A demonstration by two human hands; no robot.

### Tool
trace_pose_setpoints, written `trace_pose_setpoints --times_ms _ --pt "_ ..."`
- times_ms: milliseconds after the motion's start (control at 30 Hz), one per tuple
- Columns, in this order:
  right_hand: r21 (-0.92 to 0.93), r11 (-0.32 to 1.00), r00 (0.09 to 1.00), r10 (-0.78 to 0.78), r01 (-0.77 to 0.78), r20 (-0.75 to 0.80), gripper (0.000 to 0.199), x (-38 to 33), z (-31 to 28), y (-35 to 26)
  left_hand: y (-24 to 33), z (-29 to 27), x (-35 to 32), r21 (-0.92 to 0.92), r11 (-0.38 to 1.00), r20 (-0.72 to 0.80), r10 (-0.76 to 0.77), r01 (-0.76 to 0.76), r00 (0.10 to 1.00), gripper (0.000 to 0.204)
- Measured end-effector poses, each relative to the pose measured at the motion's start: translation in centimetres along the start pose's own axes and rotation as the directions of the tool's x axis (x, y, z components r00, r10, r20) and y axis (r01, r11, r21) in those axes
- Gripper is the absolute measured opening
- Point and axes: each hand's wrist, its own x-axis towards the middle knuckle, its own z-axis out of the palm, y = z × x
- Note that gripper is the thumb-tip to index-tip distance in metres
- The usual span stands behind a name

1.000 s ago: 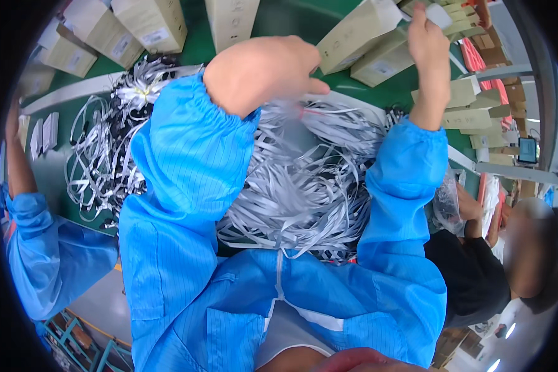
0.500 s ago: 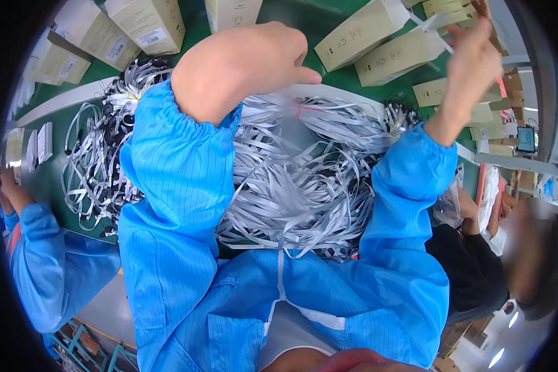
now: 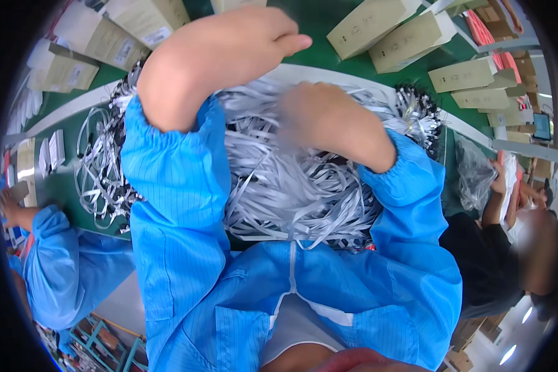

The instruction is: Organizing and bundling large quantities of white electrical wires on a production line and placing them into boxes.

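Observation:
A large heap of flat white straps (image 3: 291, 192) with dark ends lies on the green table in front of me. My left hand (image 3: 242, 46) is raised over the far edge of the heap, near the cream boxes. Its fingers curl out of sight beyond the knuckles and the thumb lies alongside them; whatever they hold is hidden. Above the middle of the heap is my right hand (image 3: 328, 121), its fingers smeared by motion. I cannot make out whether it touches the straps.
Cream cartons (image 3: 375, 25) stand along the far side, with more cartons (image 3: 105, 37) at far left. A white rail (image 3: 74, 106) crosses the table. To the right lies a clear plastic bag (image 3: 474, 173) beside a person in black (image 3: 477, 266). Another person's blue sleeve (image 3: 62, 260) is at left.
My right hand has swung from the far right, near the cartons, inward and down over the heap. The left hand has shifted slightly left and up in the picture. The whole view has turned a little.

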Motion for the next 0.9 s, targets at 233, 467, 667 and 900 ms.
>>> trace_pose_setpoints --times_ms 233,467,667,900 --pt "-0.044 0.999 0.98 -0.003 0.012 0.198 0.021 -0.1 -5.3 -0.5 0.7 -0.3 -0.6 0.049 0.999 -0.036 0.013 -0.011 0.999 0.046" --pt "0.375 0.916 0.87 0.064 0.143 -0.489 0.03 -2.8 -11.3 -1.3 6.6 0.2 1.9 -0.732 0.596 0.058 -0.426 0.329 0.903 0.043" --pt "0.749 0.535 0.485 0.572 0.39 -0.661 0.024 -3.6 -13.5 -2.2 4.5 3.8 4.0 -0.966 0.244 0.069 0.563 -0.086 0.824 0.076" --pt "0.594 0.064 0.579 0.159 0.802 -0.799 0.017 -8.4 -14.2 1.1 5.3 0.3 2.0 -0.774 0.591 0.204 0.573 -0.228 0.794 0.051"
